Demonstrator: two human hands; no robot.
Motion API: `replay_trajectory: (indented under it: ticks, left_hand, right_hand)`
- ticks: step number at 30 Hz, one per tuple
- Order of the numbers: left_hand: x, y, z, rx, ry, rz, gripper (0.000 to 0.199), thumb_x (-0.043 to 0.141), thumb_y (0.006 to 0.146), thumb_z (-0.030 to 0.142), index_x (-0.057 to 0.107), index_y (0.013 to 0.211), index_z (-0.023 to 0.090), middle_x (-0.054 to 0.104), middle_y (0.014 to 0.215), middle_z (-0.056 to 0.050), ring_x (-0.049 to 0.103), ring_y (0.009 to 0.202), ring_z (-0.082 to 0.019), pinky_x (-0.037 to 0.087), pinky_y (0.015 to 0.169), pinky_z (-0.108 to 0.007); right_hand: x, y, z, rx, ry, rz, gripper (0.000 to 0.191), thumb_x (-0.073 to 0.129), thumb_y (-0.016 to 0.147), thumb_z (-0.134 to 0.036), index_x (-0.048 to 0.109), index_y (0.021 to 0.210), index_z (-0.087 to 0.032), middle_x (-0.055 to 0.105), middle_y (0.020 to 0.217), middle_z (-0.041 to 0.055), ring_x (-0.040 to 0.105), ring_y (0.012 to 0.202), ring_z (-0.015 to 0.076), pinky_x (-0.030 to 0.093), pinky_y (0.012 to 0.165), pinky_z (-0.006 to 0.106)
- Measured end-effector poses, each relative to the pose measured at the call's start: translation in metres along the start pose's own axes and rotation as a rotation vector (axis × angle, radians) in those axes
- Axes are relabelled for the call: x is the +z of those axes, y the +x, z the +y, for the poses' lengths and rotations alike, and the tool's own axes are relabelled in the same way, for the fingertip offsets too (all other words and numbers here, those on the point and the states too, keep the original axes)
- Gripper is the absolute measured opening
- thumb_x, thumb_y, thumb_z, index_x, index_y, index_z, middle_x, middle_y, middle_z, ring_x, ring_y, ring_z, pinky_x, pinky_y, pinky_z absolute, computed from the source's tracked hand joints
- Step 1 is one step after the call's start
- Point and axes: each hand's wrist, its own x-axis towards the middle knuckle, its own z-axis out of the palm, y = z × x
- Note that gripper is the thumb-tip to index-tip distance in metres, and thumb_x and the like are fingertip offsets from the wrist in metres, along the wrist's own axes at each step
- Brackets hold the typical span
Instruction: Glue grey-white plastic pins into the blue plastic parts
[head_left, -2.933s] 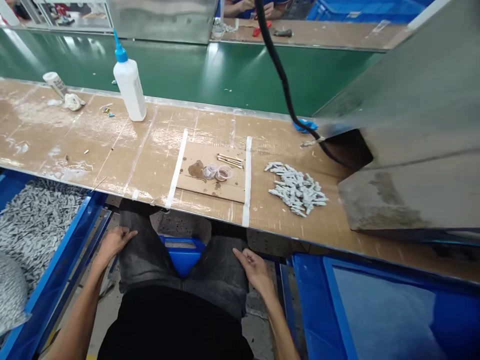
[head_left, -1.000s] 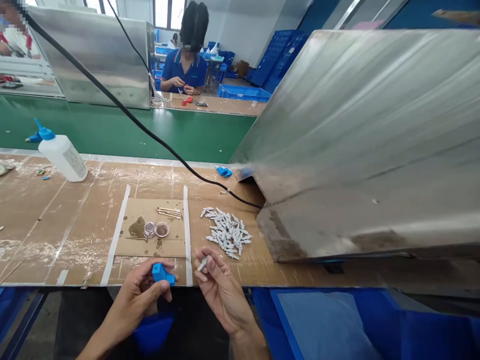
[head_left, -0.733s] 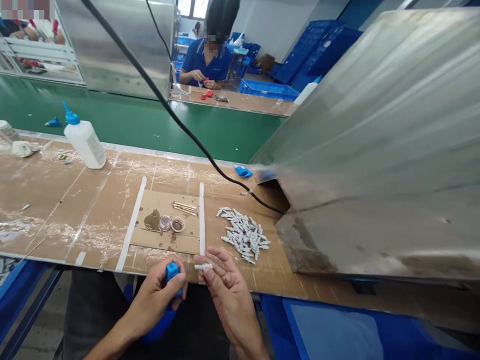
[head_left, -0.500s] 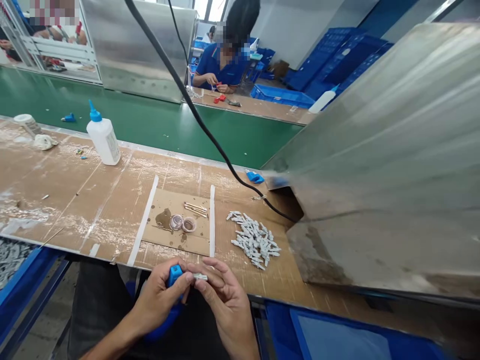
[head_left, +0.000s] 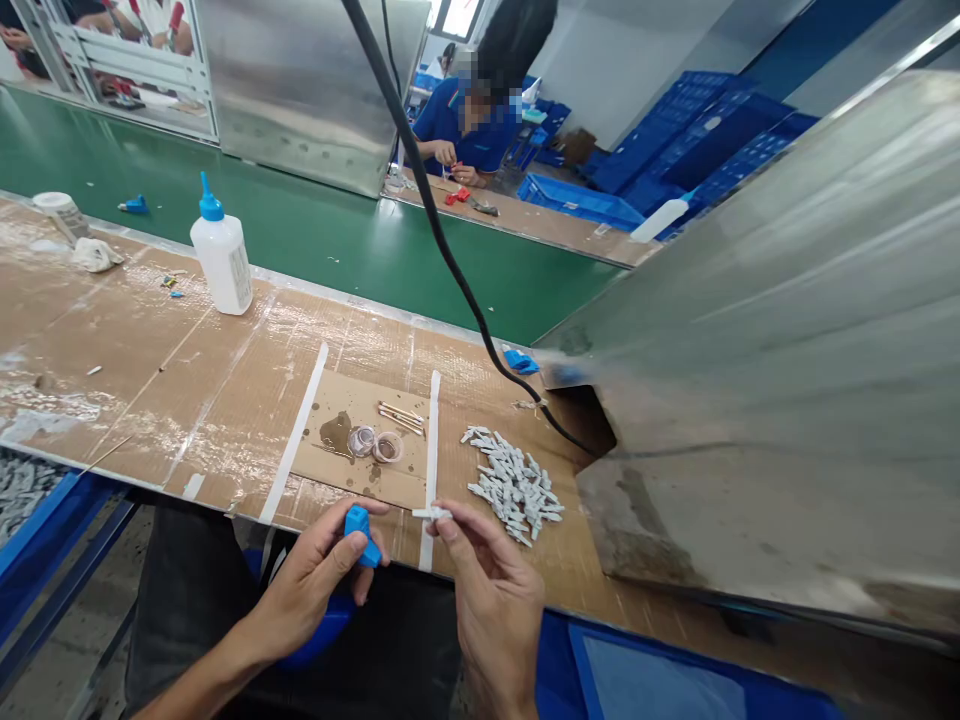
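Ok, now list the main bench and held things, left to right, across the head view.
Crumpled white wad, white plastic bottle with blue nozzle, angular blue piece in the left hand, slim pale-grey piece in the right hand, heap of small pale-grey pieces.

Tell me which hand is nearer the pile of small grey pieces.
Right. The right hand, pinching one grey piece, is just on the person's side of the pile; the left hand, holding a blue piece, is farther off to the left.
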Motion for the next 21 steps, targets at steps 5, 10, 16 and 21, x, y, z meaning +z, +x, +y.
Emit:
replay_trajectory:
  ticks: [5,10,16,21]
  left_hand:
    - [-0.007,0.008,-0.01,-0.027,-0.053,0.09,0.035,0.062,0.091,0.045,0.058,0.115,0.02,0.067,0.083,-0.002,0.055,0.058,-0.009,0.042,0.062,-0.025]
    - [-0.007,0.012,-0.01,-0.062,-0.123,0.155,0.037,0.051,0.095,0.052,0.062,0.113,0.021,0.056,0.074,0.002,0.048,0.058,-0.009,0.037,0.059,-0.025]
    - [-0.01,0.015,-0.012,-0.058,-0.345,0.202,0.037,0.054,0.092,0.054,0.064,0.097,0.018,0.048,0.069,0.002,0.04,0.059,-0.01,0.032,0.054,-0.024]
    - [-0.016,0.015,-0.017,-0.011,-0.432,0.18,0.031,0.054,0.093,0.048,0.061,0.089,0.018,0.049,0.072,0.001,0.04,0.058,-0.009,0.031,0.052,-0.023]
  right_hand:
    - [0.016,0.035,-0.014,-0.297,-0.212,-0.046,0.014,0.072,0.087,-0.031,0.077,0.098,-0.023,0.075,0.098,0.0048,0.069,0.091,0.0203,0.056,0.084,0.034]
    - [0.043,0.061,-0.022,-0.578,-0.375,-0.201,0.015,0.064,0.094,-0.021,0.075,0.104,-0.025,0.074,0.099,0.0033,0.067,0.095,0.0192,0.052,0.087,0.035]
    - [0.062,0.074,-0.023,-0.718,-0.499,-0.289,0.017,0.06,0.096,-0.017,0.072,0.107,-0.023,0.074,0.1,0.0044,0.065,0.096,0.0193,0.052,0.088,0.037]
    - [0.066,0.075,-0.019,-0.772,-0.564,-0.292,0.017,0.061,0.094,-0.014,0.071,0.106,-0.022,0.073,0.099,0.0044,0.065,0.096,0.0189,0.051,0.088,0.037]
